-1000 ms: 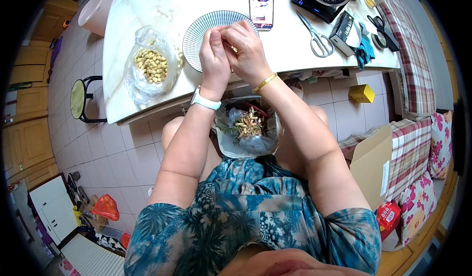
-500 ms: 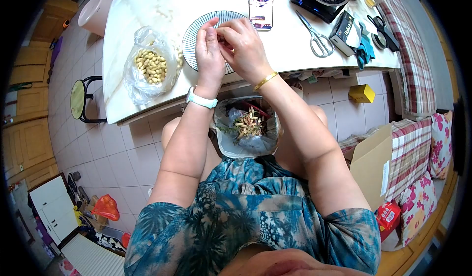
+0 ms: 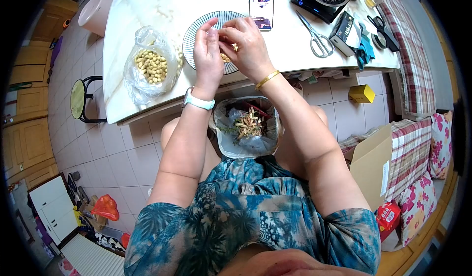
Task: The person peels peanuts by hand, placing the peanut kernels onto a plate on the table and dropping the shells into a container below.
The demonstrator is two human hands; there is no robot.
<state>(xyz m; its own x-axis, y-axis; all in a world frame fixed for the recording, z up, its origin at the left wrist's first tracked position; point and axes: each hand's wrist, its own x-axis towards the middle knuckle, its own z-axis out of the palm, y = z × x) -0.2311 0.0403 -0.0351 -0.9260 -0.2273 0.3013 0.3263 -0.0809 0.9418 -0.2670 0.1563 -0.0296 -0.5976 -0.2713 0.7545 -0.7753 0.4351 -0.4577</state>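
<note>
Both my hands are raised over a striped plate (image 3: 189,42) near the table's front edge. My left hand (image 3: 207,52) is half-curled, thumb against the fingers; whatever it holds is hidden. Beside it, my right hand (image 3: 246,45) bends its fingers and thumb into a pinch, with a pale tan peanut (image 3: 235,46) partly showing among them. Shelled peanuts (image 3: 224,57) lie on the plate between my hands. Left of the plate stands an open clear plastic bag (image 3: 132,76) of unshelled peanuts (image 3: 151,65).
Between my knees a lined bin (image 3: 250,150) holds shells (image 3: 250,124) and scraps. A phone (image 3: 261,8), scissors (image 3: 317,39), a black cooker (image 3: 324,0) and a box (image 3: 345,34) are on the table (image 3: 120,40). An open cardboard box (image 3: 371,165) is at my right.
My hands have drawn slightly apart, the left a little to the left. Peanuts on the plate and a tan piece by my right fingers now show in the gap.
</note>
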